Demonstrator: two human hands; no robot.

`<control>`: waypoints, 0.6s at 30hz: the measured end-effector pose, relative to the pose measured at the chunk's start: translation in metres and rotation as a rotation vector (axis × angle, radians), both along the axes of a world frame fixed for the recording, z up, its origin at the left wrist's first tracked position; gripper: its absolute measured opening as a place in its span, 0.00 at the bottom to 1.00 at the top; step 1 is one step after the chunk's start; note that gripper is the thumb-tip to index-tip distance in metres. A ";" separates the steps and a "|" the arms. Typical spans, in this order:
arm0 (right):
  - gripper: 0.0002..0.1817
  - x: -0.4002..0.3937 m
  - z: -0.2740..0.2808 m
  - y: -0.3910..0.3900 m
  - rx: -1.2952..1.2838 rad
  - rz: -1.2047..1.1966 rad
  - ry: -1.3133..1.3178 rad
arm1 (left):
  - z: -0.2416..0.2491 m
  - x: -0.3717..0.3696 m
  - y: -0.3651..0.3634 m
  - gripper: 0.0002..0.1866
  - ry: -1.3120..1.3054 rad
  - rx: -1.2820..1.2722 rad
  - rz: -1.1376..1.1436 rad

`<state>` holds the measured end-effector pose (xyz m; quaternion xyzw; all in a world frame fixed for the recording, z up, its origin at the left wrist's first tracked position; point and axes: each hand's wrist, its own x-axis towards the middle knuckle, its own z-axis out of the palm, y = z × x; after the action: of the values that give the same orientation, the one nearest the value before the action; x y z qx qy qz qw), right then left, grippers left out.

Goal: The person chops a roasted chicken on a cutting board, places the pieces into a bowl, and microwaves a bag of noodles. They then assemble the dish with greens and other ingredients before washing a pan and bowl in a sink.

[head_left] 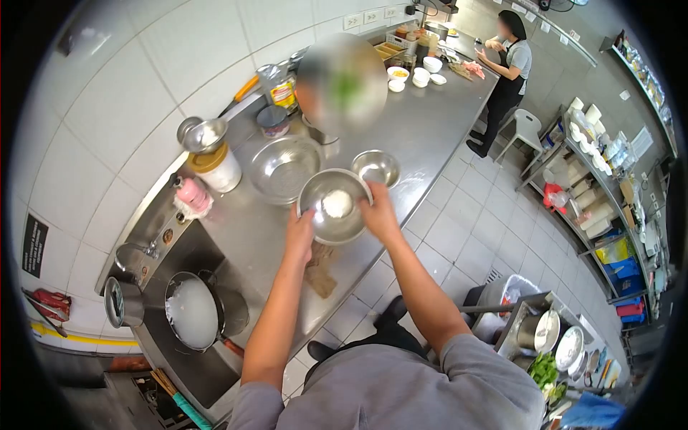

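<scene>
A metal bowl (326, 227) with a mound of white powder or grain (337, 203) in it is held over the steel counter. My left hand (300, 233) grips its left rim, and my right hand (380, 213) grips its right rim. Just behind it stand a larger metal bowl (276, 172) at the left and a smaller metal bowl (375, 168) at the right. A brown cloth (322, 276) lies on the counter below the held bowl.
At the left, a sink (161, 351) holds a pan of whitish liquid (193, 313). A white tub with a yellow lid (218, 172) and a pink bottle (190, 193) stand by the wall. Another person (512, 64) stands at the counter's far end. Shelves (598, 193) line the right.
</scene>
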<state>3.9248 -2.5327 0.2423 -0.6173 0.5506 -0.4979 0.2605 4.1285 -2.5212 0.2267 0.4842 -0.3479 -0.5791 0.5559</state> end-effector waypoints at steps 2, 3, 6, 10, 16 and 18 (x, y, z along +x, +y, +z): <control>0.17 -0.061 -0.008 -0.049 0.102 -0.112 -0.126 | 0.001 -0.056 -0.048 0.29 -0.132 -0.030 -0.029; 0.17 -0.080 -0.014 -0.068 0.118 -0.145 -0.128 | 0.003 -0.080 -0.067 0.30 -0.244 -0.041 -0.022; 0.16 -0.123 -0.037 -0.113 0.134 -0.247 -0.072 | -0.016 -0.130 -0.109 0.34 -0.570 -0.039 0.011; 0.21 -0.159 -0.104 -0.145 0.241 -0.108 0.314 | -0.049 -0.166 -0.129 0.33 -0.120 0.319 -0.162; 0.43 -0.267 -0.114 -0.113 0.333 0.102 -0.309 | -0.066 -0.244 -0.144 0.35 -0.045 0.210 -0.255; 0.43 -0.342 -0.021 -0.075 0.641 0.301 -0.842 | -0.066 -0.300 -0.166 0.36 0.061 0.201 -0.392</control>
<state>3.5833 -2.6081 0.2208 -0.3265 0.4286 -0.4665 0.7014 3.8284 -2.6875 0.1603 0.4425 -0.3587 -0.7223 0.3921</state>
